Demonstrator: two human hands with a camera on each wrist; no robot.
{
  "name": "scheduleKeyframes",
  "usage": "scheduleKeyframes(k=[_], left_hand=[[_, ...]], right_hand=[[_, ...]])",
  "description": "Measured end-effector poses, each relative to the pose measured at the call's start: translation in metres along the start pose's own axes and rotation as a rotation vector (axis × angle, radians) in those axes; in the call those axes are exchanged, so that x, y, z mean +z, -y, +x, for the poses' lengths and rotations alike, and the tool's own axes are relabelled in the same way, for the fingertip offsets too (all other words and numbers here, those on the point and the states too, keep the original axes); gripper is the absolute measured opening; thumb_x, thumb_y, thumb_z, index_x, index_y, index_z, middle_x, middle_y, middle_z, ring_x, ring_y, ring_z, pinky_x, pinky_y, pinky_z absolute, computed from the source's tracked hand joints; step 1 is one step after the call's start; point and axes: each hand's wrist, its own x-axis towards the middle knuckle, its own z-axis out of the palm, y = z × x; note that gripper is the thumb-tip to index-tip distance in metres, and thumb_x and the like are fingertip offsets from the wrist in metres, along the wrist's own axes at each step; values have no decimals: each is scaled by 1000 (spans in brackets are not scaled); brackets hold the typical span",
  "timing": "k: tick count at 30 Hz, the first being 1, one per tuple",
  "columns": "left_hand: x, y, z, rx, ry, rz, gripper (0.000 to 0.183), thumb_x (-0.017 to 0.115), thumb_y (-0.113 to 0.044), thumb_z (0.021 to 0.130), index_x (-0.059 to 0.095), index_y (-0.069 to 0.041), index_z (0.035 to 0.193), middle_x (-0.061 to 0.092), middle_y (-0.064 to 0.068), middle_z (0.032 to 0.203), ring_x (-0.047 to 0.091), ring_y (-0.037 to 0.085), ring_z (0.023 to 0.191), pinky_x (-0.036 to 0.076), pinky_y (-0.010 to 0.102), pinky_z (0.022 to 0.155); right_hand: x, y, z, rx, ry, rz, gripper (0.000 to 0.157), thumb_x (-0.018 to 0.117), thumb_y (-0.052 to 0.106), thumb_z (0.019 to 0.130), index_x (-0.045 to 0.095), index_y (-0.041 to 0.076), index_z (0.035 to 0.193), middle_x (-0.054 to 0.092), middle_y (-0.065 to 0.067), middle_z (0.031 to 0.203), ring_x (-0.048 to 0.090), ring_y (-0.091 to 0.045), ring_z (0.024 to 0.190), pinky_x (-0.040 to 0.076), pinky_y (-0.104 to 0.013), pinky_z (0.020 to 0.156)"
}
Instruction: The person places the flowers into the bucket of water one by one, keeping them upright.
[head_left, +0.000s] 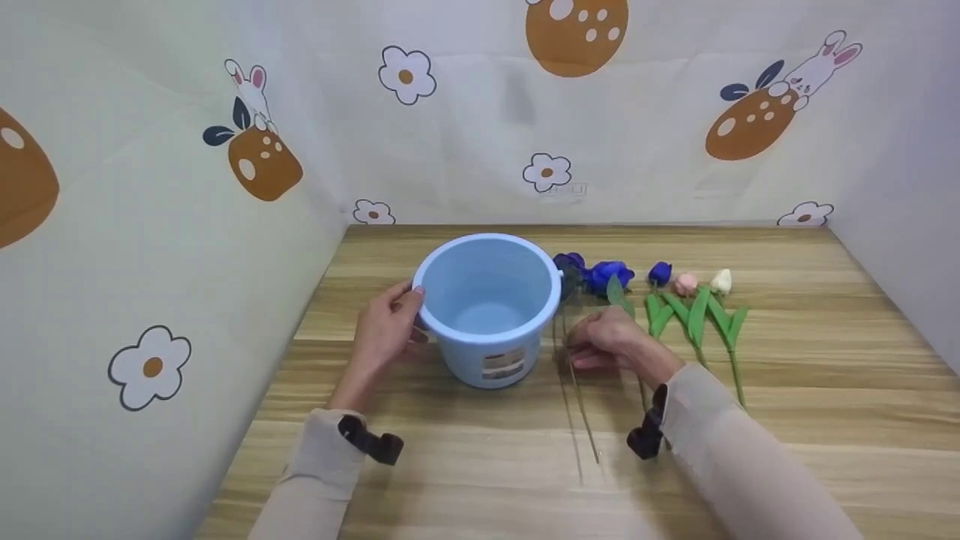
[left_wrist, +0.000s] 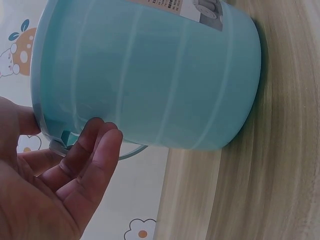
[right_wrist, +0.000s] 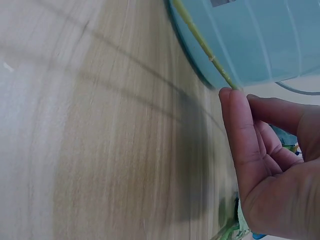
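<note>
Nearest, a black band (head_left: 371,440) is worn over each pale sleeve (head_left: 311,465). The free end of a thin stem (head_left: 583,405) is pointed back toward the person, slightly to the right; its long axis is directed away, up to a dark blue rose (head_left: 568,262) just past the bucket's right side. The stem is pinched between thumb and fingers by the right-hand grip (head_left: 611,337), beside the bucket, and its shadow is thrown on the wood. The rim of the light blue bucket (head_left: 461,356) is clasped at its left by the left-hand grip (head_left: 386,322). The bucket is stood upright, mouth up, a label (head_left: 502,364) turned to the near side. To the right, a second blue rose (head_left: 609,276) and blue, pink and white tulips (head_left: 696,322) are laid with heads away and stems nearward. All is carried by a wood-grained surface (head_left: 487,480), enclosed behind and at both sides by whitish walls (head_left: 465,150), printed with rabbits, orange shapes and flowers.
</note>
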Motion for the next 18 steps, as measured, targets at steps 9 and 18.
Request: scheduleKeyframes(k=[9,18], left_hand=[[1,1,0,17,-13,-32,52,53,-36,110,53,-10,155,74,17,97,72,22,74,68,38,66],[1,1,2,14,-5,-21,53,52,-37,110,51,-12,157,74,17,100,72,22,76,69,44,73]], right_hand=[[-1,4,-2,-17,31,38,18,71,-5,91,72,-9,109,75,-10,71,72,-14,56,65,-26,56],[-7,8,-4,-12,36,63,31,72,-2,93,67,-13,122,74,-8,67,71,-13,54,64,-25,54]])
